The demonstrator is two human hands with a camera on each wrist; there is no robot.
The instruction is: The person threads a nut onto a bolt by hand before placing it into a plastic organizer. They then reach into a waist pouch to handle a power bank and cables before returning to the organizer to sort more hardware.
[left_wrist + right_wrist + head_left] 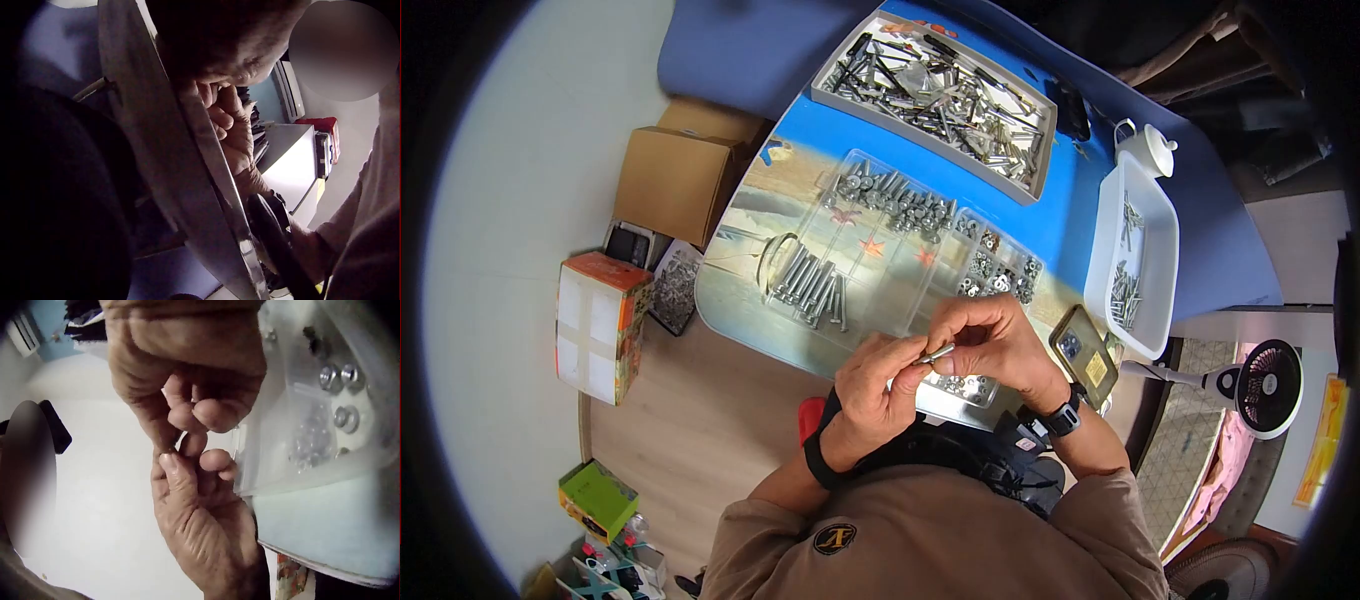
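Both hands meet above the near edge of the table, over a clear compartment box (pixel 956 268). My left hand (pixel 870 385) pinches a small metal bolt (pixel 936 354) between thumb and fingers. From the other side my right hand (pixel 997 345) has its thumb and fingertips closed round the same bolt. The right wrist view shows the left hand (pixel 209 525) below and the right hand (pixel 187 362) above, fingertips together, with the bolt mostly hidden. Nuts (pixel 340 376) lie in the box beside them. Long bolts (pixel 808 285) lie side by side in the box's left part.
A grey tray (pixel 920 135) of mixed hardware lies at the back. To the right stand a white bin (pixel 1165 275) with screws, a lidded white pot (pixel 1150 152) and a phone (pixel 1084 352). Cardboard boxes (pixel 668 180) stand left of the table, a fan (pixel 1268 388) at right.
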